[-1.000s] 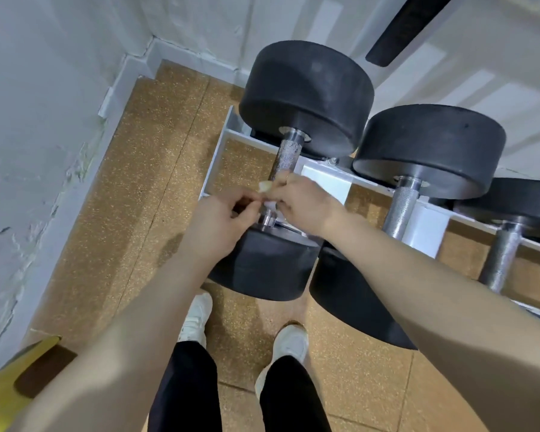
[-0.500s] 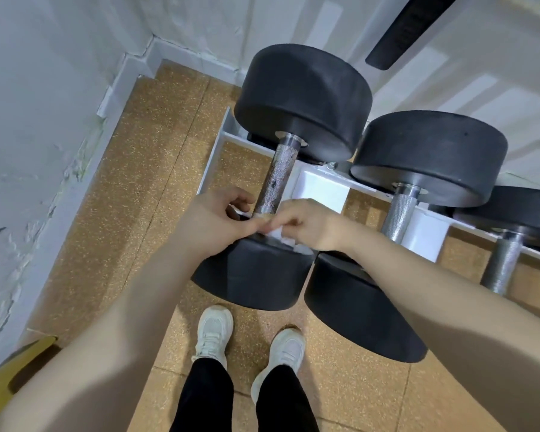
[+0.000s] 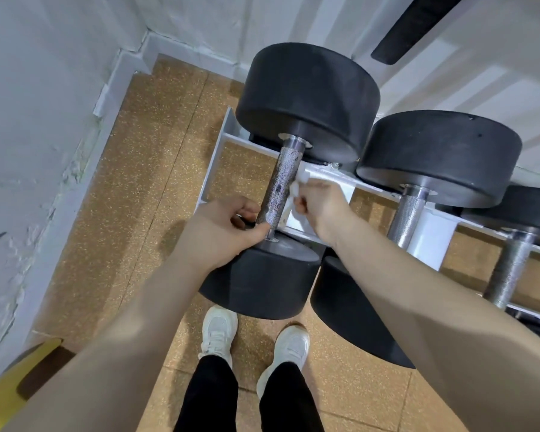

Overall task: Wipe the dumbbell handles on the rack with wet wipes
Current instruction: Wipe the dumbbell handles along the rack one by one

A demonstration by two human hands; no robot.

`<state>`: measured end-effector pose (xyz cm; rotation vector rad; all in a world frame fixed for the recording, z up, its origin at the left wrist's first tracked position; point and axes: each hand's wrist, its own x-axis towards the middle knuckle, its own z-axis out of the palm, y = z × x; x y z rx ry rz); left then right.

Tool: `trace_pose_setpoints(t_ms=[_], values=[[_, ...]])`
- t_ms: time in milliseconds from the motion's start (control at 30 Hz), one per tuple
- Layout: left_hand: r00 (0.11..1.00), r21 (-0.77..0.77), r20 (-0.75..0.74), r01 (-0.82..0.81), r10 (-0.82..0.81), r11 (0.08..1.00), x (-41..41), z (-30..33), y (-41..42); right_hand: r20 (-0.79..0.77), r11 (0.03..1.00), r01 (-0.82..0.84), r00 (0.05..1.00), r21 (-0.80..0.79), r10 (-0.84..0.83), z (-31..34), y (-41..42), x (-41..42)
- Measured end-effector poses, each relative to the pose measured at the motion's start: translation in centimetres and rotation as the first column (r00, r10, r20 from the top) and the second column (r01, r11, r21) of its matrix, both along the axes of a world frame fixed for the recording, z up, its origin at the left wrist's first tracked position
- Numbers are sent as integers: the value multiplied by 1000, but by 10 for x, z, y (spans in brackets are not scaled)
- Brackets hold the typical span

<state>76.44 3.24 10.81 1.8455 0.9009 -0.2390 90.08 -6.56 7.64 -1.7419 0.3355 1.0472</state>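
Now left hand (image 3: pixel 222 229) grasping dumbbell handle (image 3: pixel 279 185), right hand (image 3: pixel 320 205) pinching wet wipe (image 3: pixel 295 190) beside it

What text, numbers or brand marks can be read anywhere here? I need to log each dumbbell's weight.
None can be read. The black dumbbell heads show no numbers or brand from this angle, and the handle, the white rack, the wipe and the shoes carry no visible lettering.

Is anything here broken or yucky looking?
Yes. The handle of the leftmost dumbbell has dark, rusty-looking blotches, unlike the shinier handle beside it. The wall paint on the left is cracked and peeling.
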Motion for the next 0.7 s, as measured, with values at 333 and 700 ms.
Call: trace_pose_setpoints(t_ms=[333,700], values=[[993,14,-80,87,-86,996,-2,7,3,157,689,-607,694,-397,702,45,-6,4],[951,286,-233,265,-202,921,-10,-1,9,156,59,-344,-263,-937,952,46,37,-12]])
